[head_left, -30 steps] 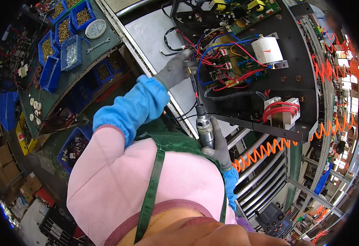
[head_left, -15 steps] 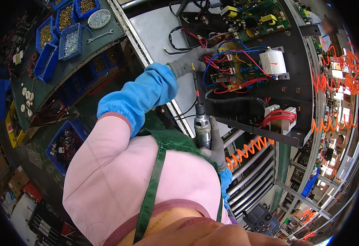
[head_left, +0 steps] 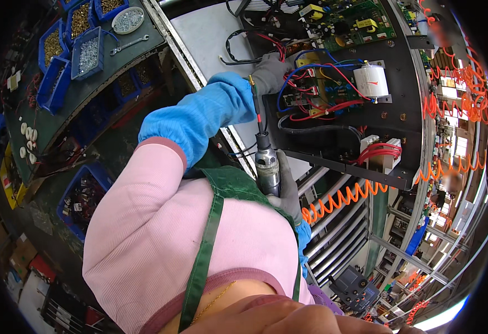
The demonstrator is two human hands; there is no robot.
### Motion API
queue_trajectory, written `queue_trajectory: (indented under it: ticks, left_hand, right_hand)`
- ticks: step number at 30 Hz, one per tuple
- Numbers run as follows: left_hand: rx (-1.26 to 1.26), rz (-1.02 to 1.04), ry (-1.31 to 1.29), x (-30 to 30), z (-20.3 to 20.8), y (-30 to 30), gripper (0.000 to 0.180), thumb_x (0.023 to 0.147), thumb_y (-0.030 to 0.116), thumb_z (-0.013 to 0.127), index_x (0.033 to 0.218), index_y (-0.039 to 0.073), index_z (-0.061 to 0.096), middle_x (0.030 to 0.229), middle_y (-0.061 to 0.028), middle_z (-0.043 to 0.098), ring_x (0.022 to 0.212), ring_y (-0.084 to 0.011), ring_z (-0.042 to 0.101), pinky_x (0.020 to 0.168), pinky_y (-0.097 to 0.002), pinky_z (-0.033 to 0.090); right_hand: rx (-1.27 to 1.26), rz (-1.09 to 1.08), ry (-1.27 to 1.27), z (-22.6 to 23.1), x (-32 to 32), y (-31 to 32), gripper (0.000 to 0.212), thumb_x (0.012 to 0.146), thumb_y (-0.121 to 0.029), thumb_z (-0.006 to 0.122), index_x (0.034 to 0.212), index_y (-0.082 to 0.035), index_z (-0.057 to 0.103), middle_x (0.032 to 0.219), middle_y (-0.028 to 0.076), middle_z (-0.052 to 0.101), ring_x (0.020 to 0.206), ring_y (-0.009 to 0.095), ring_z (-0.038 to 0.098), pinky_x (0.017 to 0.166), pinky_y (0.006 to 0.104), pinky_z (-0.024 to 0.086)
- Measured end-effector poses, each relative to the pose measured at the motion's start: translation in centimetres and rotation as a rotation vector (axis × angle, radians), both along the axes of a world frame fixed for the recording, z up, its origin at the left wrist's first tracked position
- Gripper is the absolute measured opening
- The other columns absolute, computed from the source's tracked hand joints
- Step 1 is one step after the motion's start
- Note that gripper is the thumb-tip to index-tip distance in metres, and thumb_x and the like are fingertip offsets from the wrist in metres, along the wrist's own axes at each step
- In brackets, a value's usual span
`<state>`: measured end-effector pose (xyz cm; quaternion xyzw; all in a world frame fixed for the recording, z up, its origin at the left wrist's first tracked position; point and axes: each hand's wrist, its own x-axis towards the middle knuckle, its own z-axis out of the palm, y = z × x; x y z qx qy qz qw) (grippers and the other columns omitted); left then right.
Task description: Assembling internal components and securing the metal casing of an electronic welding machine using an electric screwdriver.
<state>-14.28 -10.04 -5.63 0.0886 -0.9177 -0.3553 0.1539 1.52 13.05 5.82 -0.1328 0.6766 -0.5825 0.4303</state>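
Power screwdriver [head_left: 267, 171] in the right hand [head_left: 288, 192] — gloved fingers wrapped around the metal body, no gap showing — lies at the left edge of the black chassis [head_left: 408, 131], in front of the person's chest. Its long axis runs up the view and slightly left, so the slim bit [head_left: 258, 108] points away from the body, and the brass-coloured tip [head_left: 251, 80] sits just beside the left wrist; whether they touch cannot be told. The left hand [head_left: 270, 73] is therefore the one nearer the tip, while the right keeps to the back end. Its fingers reach rightward among the red wires [head_left: 280, 51] over the chassis, partly hidden, so I cannot tell how far closed they are or whether they hold anything. Farther right stands a white cylinder [head_left: 371, 81]. On the green bench to the left, a blue bin [head_left: 67, 33] holds brass-coloured pieces, a lighter blue basket [head_left: 87, 74] silvery ones — likewise the white dish [head_left: 120, 32], near a wrench [head_left: 130, 44]. Lower down, a larger blue crate [head_left: 102, 175] holds dark mixed parts.
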Motion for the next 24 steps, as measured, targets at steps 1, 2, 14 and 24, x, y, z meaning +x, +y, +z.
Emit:
queue_trajectory:
  ticks: [1, 2, 14, 24]
  left_hand:
    - [0.080, 0.004, -0.014, 0.1, 0.4, -0.4, 0.042, 0.077, 0.037, 0.065, 0.113, 0.017, 0.058, 0.114, -0.0224, 0.051, 0.099, -0.0406, 0.052, 0.088, -0.0421, 0.043]
    - [0.159, 0.009, -0.029, 0.3, 0.6, -0.7, 0.039, 0.077, 0.034, 0.066, 0.109, 0.013, 0.058, 0.113, -0.0225, 0.051, 0.095, -0.0392, 0.055, 0.084, -0.0404, 0.045]
    - [0.317, -0.203, 0.085, 0.8, 4.0, -6.6, 0.029, 0.069, 0.010, 0.062, 0.098, 0.009, 0.064, 0.091, -0.0123, 0.063, 0.088, -0.0287, 0.060, 0.079, -0.0363, 0.049]
    - [0.410, -0.163, 0.119, -1.6, 5.0, -5.8, 0.030, 0.078, 0.002, 0.050, 0.105, 0.012, 0.058, 0.091, -0.0068, 0.062, 0.078, -0.0182, 0.061, 0.070, -0.0316, 0.049]
  right_hand:
    - [-0.013, -0.009, -0.012, -0.1, 0.1, 0.0, 0.113, 0.057, -0.027, 0.077, 0.143, 0.003, 0.010, 0.130, 0.015, 0.042, 0.109, 0.020, 0.047, 0.092, 0.0307, 0.037]
    - [-0.009, -0.009, -0.010, -0.2, 0.0, 0.0, 0.113, 0.057, -0.027, 0.077, 0.143, 0.003, 0.010, 0.130, 0.015, 0.042, 0.109, 0.020, 0.047, 0.092, 0.0307, 0.037]
    - [-0.055, -0.031, -0.020, -0.1, 0.5, -0.9, 0.112, 0.058, -0.022, 0.077, 0.142, 0.004, 0.009, 0.131, 0.014, 0.040, 0.108, 0.019, 0.047, 0.092, 0.0294, 0.037]
    - [-0.059, -0.062, 0.025, -1.3, 1.5, -0.7, 0.120, 0.057, -0.039, 0.081, 0.141, 0.007, 0.009, 0.132, 0.017, 0.039, 0.114, 0.021, 0.044, 0.096, 0.0307, 0.035]
